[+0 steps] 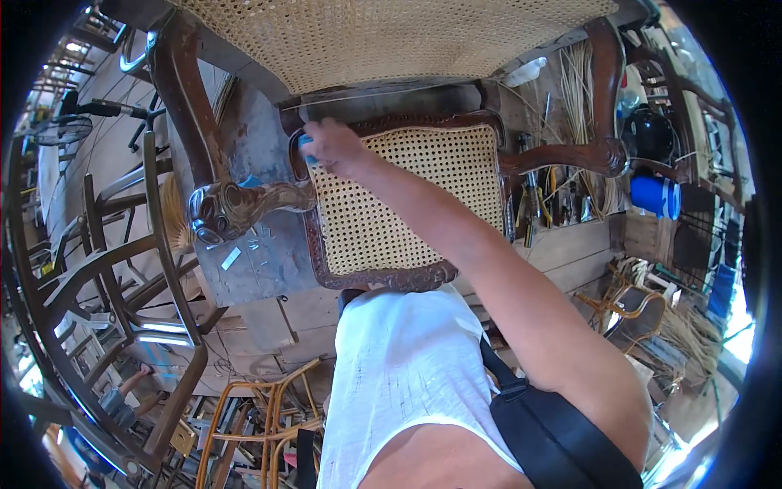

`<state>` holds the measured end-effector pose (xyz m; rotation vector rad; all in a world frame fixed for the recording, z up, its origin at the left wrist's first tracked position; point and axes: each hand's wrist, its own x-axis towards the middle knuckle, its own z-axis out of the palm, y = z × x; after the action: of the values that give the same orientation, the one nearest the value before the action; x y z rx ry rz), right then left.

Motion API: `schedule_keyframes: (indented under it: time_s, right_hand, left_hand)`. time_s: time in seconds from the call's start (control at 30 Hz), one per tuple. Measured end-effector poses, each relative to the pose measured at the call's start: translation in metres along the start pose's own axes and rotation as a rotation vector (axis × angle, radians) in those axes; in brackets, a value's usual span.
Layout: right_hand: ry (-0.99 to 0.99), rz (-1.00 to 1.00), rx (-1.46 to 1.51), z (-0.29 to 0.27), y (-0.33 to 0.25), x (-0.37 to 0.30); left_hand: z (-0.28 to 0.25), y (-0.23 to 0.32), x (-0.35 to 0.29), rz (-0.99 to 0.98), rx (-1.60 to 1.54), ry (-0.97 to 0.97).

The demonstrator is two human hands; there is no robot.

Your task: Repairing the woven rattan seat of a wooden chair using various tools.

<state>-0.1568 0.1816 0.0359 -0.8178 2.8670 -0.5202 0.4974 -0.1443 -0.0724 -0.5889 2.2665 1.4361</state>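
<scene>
My right hand (pixel 336 148) reaches across to the upper left corner of a carved wooden chair back (pixel 434 279). It is closed on a small blue piece (pixel 306 150) pressed to the frame there; the hand is slightly blurred, and whether the piece is cloth or a pad I cannot tell. Woven cane (pixel 407 204) with rows of small holes fills the dark brown frame. Curved, carved armrests (pixel 562 158) join it on both sides, the left one ending in a scrolled tip (pixel 216 213). The cane seat (pixel 399 41) spreads beyond, at the top. My left hand does not show.
Hand tools (pixel 544 200) and long cane strands (pixel 577 90) lie at the right. On the grey board to the left are a small pale block (pixel 231 258) and scattered bits. Dark chair frames (pixel 122 269) crowd the left; a rattan frame (pixel 252 407) stands near me. A blue container (pixel 654 196) is at far right.
</scene>
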Motion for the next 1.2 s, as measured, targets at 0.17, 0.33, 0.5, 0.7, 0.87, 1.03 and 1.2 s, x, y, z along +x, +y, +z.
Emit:
schedule_keyframes:
  time_s: [0.17,0.33,0.5,0.7,0.87,1.03,1.2]
  right_hand:
    - [0.08,0.161,-0.007,-0.015,0.087,-0.069]
    - [0.065,0.433,-0.34,-0.073,0.188,-0.173]
    - [0.147,0.635,-0.302,-0.092,0.183,-0.163]
    - [0.311,0.083,-0.064,-0.019,0.052,-0.07]
    - [0.072,-0.022,-0.154,-0.012,0.006,-0.053]
    - [-0.163,0.371,-0.439,-0.059,0.132,-0.119]
    - [-0.442,0.939,-0.542,-0.088,0.239,-0.19]
  left_hand:
    - [0.003,0.005,-0.002,0.046,-0.066,0.017]
    - [0.007,-0.001,-0.004,0.097,-0.142,0.018]
    - [0.005,-0.014,-0.015,0.143,-0.19,0.018]
    - [-0.007,-0.001,-0.01,0.21,-0.219,-0.012]
    - [-0.008,-0.005,-0.008,0.267,-0.269,-0.051]
    - [-0.008,-0.006,-0.013,0.321,-0.332,-0.028]
    - [0.003,-0.015,-0.009,0.383,-0.416,-0.019]
